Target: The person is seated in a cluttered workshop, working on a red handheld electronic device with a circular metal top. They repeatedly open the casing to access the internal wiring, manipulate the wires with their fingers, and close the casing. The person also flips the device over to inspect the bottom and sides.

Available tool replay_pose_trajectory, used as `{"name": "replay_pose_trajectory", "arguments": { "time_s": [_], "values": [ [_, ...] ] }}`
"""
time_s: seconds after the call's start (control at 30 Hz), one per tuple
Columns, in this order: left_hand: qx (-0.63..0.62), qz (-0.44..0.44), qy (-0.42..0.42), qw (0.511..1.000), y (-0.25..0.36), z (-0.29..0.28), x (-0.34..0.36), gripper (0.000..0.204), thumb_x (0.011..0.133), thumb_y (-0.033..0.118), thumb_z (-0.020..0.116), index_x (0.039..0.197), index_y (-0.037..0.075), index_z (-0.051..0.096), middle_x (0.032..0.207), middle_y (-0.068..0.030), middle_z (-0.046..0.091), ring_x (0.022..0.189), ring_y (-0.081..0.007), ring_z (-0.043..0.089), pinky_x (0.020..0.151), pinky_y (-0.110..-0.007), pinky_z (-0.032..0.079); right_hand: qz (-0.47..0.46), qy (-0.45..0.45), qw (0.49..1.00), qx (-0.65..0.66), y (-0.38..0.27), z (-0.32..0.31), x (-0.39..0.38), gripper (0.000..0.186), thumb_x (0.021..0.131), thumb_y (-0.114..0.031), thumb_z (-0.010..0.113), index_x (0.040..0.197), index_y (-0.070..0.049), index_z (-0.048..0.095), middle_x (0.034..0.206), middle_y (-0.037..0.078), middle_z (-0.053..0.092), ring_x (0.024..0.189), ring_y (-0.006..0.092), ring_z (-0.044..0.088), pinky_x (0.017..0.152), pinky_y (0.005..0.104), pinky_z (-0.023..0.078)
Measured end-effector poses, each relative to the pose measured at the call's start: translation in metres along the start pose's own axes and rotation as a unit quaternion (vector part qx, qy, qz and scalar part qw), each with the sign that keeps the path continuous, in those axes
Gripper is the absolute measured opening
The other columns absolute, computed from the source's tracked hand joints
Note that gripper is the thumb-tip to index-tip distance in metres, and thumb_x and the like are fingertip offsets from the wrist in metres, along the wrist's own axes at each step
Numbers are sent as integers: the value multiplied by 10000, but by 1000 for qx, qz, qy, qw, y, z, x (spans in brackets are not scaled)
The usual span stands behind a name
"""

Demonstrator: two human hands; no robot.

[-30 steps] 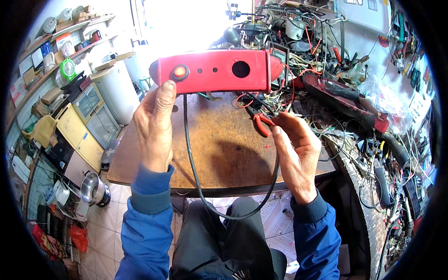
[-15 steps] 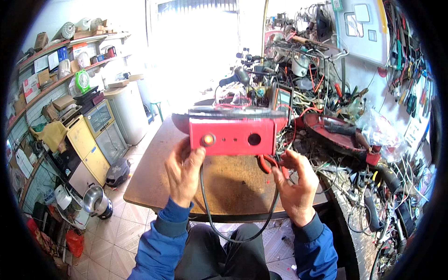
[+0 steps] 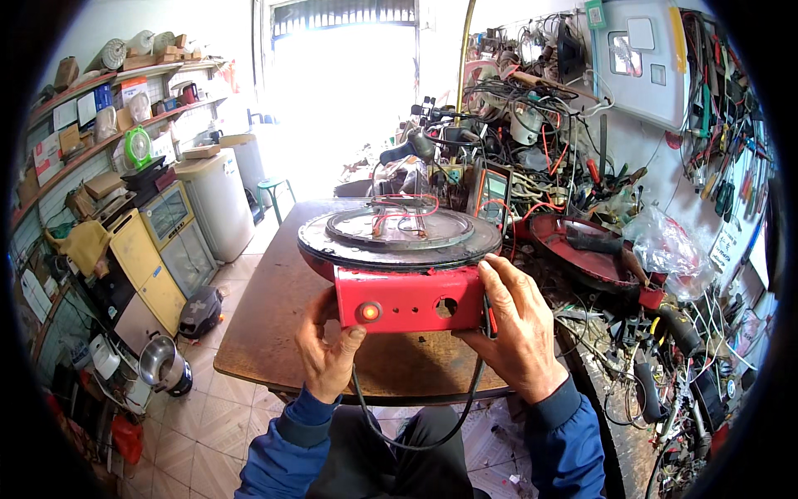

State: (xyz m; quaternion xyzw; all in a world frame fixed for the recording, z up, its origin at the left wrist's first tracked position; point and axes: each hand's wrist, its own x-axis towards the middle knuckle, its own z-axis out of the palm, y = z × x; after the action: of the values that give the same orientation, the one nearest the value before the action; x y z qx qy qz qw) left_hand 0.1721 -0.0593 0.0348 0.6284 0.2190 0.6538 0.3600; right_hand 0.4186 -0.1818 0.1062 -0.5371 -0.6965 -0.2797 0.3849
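A red appliance (image 3: 407, 287) with a dark-rimmed round top (image 3: 395, 241) is sitting in both hands over the table (image 3: 270, 333), nearer its front edge than its back edge; whether its underside is touching the wood, I cannot tell. The left hand (image 3: 328, 343) is gripping the lower left corner of the box front, its thumb lying just under the orange button (image 3: 369, 312) and its fingers wrapping behind the side. The right hand (image 3: 517, 328) is closing on the other end, fingers pressing the upper corner and thumb supporting the bottom edge.

The box is looking stiff and thin-walled, so its end edges are probably giving the safest hold. The wide top is likely making it back-heavy, and its glossy surface may be slippery and breakable. Loose red wires (image 3: 435, 200) are rising from that top and are seeming easy to snag. A limp black cord (image 3: 428, 449) is looping below the table's front edge, probably tugging very little.
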Motion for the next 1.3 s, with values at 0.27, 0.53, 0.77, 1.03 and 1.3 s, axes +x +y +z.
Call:
{"name": "replay_pose_trajectory", "arguments": {
  "time_s": [0.27, 0.53, 0.77, 1.03, 1.3],
  "values": [
    [6, 12, -17, 1000, -8, -4, 3, 867, 880, 554, 897, 1398, -85, 623, 1206, -161, 744, 1094, -226, 689, 1001, -405, 541, -63, -90, 994, 9, 9, -12, 30, 949, 566, -112, 964, 1425, 21, 583, 1451, 233, 622, 1389, 435, 576, 1195, 546, 458],
    [66, 74, -63, 993, 2, -20, 35, 954, 784, 611, 934, 1373, -79, 638, 1157, -169, 766, 1005, -215, 699, 938, -381, 563, -84, -114, 990, 25, 14, -22, 71, 761, 584, -126, 925, 1282, 18, 657, 1308, 225, 688, 1246, 423, 656, 1109, 503, 525],
    [275, 316, -7, 908, 11, -37, 97, 933, 746, 645, 924, 1349, -10, 644, 1298, -203, 679, 1158, -329, 673, 1007, -445, 557, -90, -138, 986, 41, 35, -28, 103, 749, 599, -169, 954, 1262, 34, 670, 1242, 243, 725, 1173, 440, 699, 1017, 475, 582],
    [271, 376, -108, 879, 19, -25, 150, 1184, 683, 762, 896, 1490, -30, 545, 1490, -241, 581, 1402, -429, 555, 1185, -522, 452, -92, -138, 984, 66, 37, -31, 127, 668, 613, -174, 943, 1199, 30, 697, 1133, 221, 739, 1056, 418, 721, 932, 458, 596],
    [235, 385, -158, 879, 8, -18, 180, 1050, 752, 772, 860, 1376, -40, 626, 1327, -244, 666, 1266, -412, 635, 1080, -507, 505, -41, -142, 982, 116, 48, -29, 144, 654, 624, -159, 939, 1206, 35, 711, 1047, 208, 753, 958, 360, 752, 869, 424, 608]
  ]
}}
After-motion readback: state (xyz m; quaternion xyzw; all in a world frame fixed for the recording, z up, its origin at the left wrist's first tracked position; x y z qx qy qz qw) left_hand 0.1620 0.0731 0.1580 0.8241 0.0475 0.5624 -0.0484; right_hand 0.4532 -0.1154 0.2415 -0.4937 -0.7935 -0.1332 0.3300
